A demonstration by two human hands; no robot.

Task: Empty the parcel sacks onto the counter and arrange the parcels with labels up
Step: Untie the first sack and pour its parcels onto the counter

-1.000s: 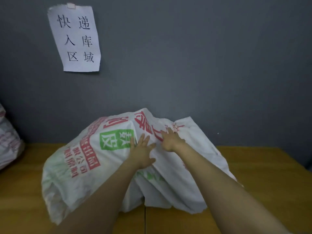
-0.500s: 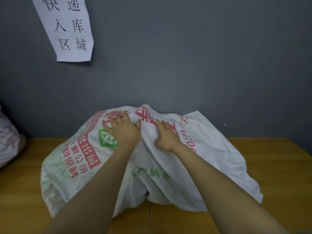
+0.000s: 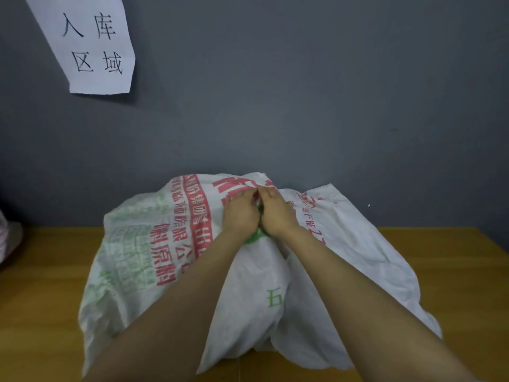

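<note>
— Where is the sack (image 3: pixel 137 257) lying?
— It is lying, bulging, on our wooden bench (image 3: pixel 41 299), against the grey wall (image 3: pixel 303 92).
— And our grip?
— We are clenching its top fabric, left hand (image 3: pixel 240 216) and right hand (image 3: pixel 276 213) touching, each grip holding cloth.

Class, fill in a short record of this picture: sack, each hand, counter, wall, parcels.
Sack: white, red and green print, bulging
Left hand: grips fabric at the sack's top
Right hand: grips fabric right beside it
Counter: yellow wood, under the sack
Wall: grey, paper sign upper left
Parcels: none in view
</note>
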